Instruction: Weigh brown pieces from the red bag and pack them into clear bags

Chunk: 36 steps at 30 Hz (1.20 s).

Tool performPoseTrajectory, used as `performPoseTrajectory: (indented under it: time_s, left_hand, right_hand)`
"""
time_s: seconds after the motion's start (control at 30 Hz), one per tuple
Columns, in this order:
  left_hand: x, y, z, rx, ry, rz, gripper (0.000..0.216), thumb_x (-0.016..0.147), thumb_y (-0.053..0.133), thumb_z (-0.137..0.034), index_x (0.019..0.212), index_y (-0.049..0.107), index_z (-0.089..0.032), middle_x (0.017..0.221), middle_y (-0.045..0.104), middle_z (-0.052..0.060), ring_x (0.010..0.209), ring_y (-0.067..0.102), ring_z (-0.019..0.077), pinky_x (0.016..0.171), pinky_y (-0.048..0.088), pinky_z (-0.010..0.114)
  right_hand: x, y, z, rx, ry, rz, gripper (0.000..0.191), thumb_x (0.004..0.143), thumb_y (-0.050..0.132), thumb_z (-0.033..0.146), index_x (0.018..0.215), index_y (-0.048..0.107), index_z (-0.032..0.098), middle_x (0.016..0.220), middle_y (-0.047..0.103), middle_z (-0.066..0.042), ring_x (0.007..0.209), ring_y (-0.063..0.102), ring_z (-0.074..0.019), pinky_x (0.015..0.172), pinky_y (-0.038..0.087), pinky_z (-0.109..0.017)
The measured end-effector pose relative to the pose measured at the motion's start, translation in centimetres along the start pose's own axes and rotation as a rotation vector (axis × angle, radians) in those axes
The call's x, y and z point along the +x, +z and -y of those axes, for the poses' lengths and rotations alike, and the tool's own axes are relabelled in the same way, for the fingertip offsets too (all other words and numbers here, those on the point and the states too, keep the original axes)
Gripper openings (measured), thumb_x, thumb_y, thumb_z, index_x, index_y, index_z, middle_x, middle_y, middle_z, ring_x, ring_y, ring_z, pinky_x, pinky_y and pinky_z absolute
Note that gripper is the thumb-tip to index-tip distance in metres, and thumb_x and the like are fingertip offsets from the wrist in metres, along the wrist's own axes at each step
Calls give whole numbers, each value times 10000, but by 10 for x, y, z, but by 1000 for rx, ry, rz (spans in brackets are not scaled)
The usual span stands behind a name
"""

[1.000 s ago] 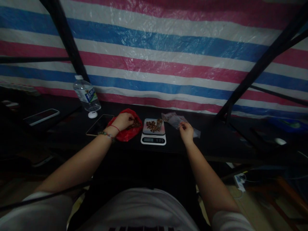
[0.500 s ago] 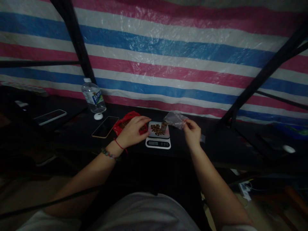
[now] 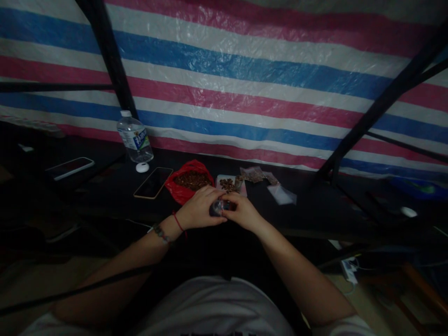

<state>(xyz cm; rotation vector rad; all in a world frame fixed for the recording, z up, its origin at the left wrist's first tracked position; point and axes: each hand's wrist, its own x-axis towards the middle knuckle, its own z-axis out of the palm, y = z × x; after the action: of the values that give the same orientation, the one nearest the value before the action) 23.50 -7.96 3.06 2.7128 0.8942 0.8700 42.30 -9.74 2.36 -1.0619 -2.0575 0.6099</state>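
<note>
My left hand (image 3: 198,206) and my right hand (image 3: 241,211) meet in front of the small white kitchen scale (image 3: 231,184), fingers pinched together on a small clear plastic bag (image 3: 217,207) held between them. The scale's platform carries a heap of small brown pieces and is partly hidden by my hands. Just left of it a red plastic bag (image 3: 189,179) lies open, full of the same brown pieces. Filled clear bags (image 3: 257,175) lie behind the scale to the right, and an empty clear bag (image 3: 282,194) lies flat beside them.
On the dark table (image 3: 315,205) lie a phone (image 3: 153,182), a second phone (image 3: 70,168) far left, a water bottle (image 3: 134,136) and a white cap (image 3: 142,167). A striped tarp (image 3: 245,79) with black poles (image 3: 108,56) backs the table.
My left hand left the red bag and my right hand lifted a clear bag from the pile; both came together in front of the scale, holding the bag.
</note>
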Motion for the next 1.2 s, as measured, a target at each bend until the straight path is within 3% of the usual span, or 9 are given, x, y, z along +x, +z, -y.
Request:
performPoseTrajectory:
  time_s: [0.07,0.17,0.23,0.3,0.4,0.6,0.77,1.0,1.2]
  left_hand:
    - [0,3,3,-42,-12,24,548,673,699,-451,1123,552,-175,1063,599,95,1004,556,257,898,443,412]
    - [-1,7,12,-68,-66,7,595,685,689,-472,1166,532,-160,1097,591,110,1013,560,258,898,454,408]
    - [-2,10,17,-75,-104,-26,637,690,680,-489,1205,511,-153,1139,578,124,1049,551,267,922,448,417]
    - [-2,11,20,-80,-131,-53,656,703,667,-496,1232,499,-147,1167,566,133,1078,541,272,941,443,421]
    - [-2,13,21,-87,-146,-77,672,726,648,-493,1273,479,-140,1198,547,140,1113,523,270,968,431,416]
    - [-2,19,23,-99,-191,-155,682,745,637,-489,1313,457,-158,1203,534,133,1124,509,265,977,425,426]
    - [-3,24,25,-121,-184,-165,657,775,609,-475,1322,452,-147,1175,541,137,1100,516,258,959,432,439]
    - [-4,26,20,-99,-171,-221,666,761,625,-482,1318,457,-159,1184,547,138,1109,514,265,962,426,439]
    - [-5,23,15,-54,-125,-223,690,735,649,-501,1304,473,-153,1159,563,138,1092,520,268,956,426,437]
  right_hand:
    - [2,-3,-4,11,-18,-7,196,736,661,207,932,670,197,899,636,-36,819,573,-159,744,455,-291]
    - [12,-15,-24,-50,45,-258,112,770,624,276,845,639,194,876,621,-35,820,572,-165,761,463,-304]
    - [22,-26,-46,-144,119,-479,238,714,675,311,909,623,184,948,621,-63,915,568,-202,848,450,-356]
    - [32,-35,-70,-164,183,-542,461,652,725,331,1064,591,172,1103,604,-104,1054,541,-239,936,413,-393]
    - [43,-37,-98,-74,290,-413,580,637,735,344,1159,555,169,1161,607,-114,1069,564,-237,946,418,-390]
    - [46,-31,-111,-3,351,-310,405,668,702,335,1028,618,168,1029,668,-72,952,616,-203,887,456,-361]
    - [42,-35,-88,128,257,-361,411,674,700,302,1050,611,161,1045,664,-73,964,618,-181,906,452,-361]
    - [25,-20,-34,417,168,-187,498,637,742,286,1093,562,197,1036,656,-55,916,641,-172,847,502,-337]
    - [9,-12,-18,491,169,-128,487,607,764,281,1039,554,201,962,653,-32,868,641,-169,819,506,-332]
